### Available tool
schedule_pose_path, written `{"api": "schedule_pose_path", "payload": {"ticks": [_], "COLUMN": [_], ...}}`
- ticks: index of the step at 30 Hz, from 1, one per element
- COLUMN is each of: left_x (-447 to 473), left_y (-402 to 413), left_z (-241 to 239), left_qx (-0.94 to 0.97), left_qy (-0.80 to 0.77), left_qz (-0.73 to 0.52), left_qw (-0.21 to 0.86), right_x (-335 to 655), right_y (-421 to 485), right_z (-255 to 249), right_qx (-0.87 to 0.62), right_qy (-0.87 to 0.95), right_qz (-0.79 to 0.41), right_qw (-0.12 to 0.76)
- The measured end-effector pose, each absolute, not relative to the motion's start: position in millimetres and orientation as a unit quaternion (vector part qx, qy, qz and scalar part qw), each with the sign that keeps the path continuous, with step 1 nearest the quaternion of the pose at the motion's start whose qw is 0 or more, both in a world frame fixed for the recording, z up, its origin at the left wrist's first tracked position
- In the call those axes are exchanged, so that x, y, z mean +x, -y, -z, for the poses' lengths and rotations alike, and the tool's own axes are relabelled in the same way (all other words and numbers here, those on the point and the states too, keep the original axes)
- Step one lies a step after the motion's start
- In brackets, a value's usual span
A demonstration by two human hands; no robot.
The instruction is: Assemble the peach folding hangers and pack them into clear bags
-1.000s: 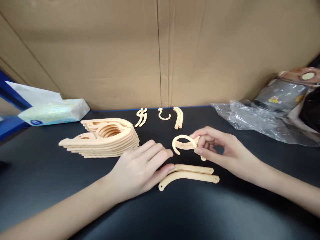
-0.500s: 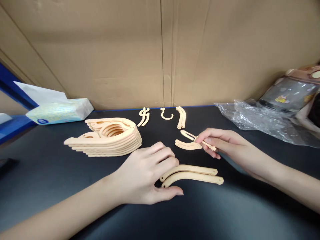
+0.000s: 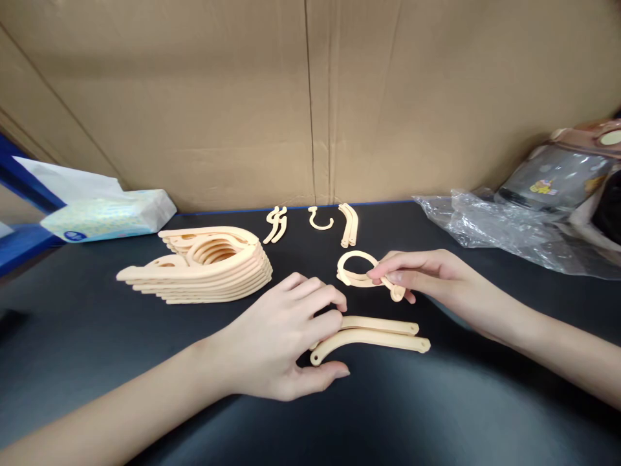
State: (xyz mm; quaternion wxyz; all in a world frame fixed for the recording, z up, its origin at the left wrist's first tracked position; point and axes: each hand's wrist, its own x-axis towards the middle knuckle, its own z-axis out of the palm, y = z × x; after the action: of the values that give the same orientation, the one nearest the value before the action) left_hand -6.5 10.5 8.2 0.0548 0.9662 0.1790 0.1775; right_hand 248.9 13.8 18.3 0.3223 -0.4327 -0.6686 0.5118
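Note:
My right hand (image 3: 427,275) pinches a cream plastic hanger hook (image 3: 358,254) between thumb and fingers, its curve facing left and its knobbed end towards me. Partly hidden behind it lie small curved pieces (image 3: 358,283) on the table. My left hand (image 3: 281,343) is over the left ends of two long curved hanger arms (image 3: 378,339), thumb spread from bent fingers. Whether its fingertips touch the arms I cannot tell. A stack of folded cream hangers (image 3: 237,275) lies left of centre.
Along the back of the black table (image 3: 417,414) lie small S-shaped pieces (image 3: 277,226), another hook (image 3: 321,226) and a pair of curved arms (image 3: 348,225). A tissue pack (image 3: 111,217) sits at left, clear plastic wrapping (image 3: 504,226) at right. A cardboard wall (image 3: 218,110) stands behind.
The hook in my right hand has turned so that its round curve faces me. My left hand stays over the hanger arms, its fingers slightly shifted. The whole view has moved a little.

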Motion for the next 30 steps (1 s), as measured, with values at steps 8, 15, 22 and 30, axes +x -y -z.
{"api": "schedule_pose_path", "payload": {"ticks": [8,15,22,30], "left_x": [-5,-3,-2,-2], "left_y": [-8,-5,0,-3], "left_z": [-12,-11,-11,-7], "left_qx": [0.971,0.969,0.968,0.946], "left_qy": [-0.188,-0.187,-0.180,-0.209], "left_qz": [-0.135,-0.141,-0.168,-0.242], "left_qw": [0.060,0.074,0.046,0.050], "right_x": [249,249,247,245], "right_y": [-13,-14,-13,-11], "right_z": [-18,-18,-19,-19], "right_qx": [-0.429,-0.415,-0.401,-0.401], "right_qy": [0.671,0.675,0.671,0.663], "right_qz": [-0.515,-0.524,-0.540,-0.550], "right_qw": [0.315,0.313,0.311,0.310]}}
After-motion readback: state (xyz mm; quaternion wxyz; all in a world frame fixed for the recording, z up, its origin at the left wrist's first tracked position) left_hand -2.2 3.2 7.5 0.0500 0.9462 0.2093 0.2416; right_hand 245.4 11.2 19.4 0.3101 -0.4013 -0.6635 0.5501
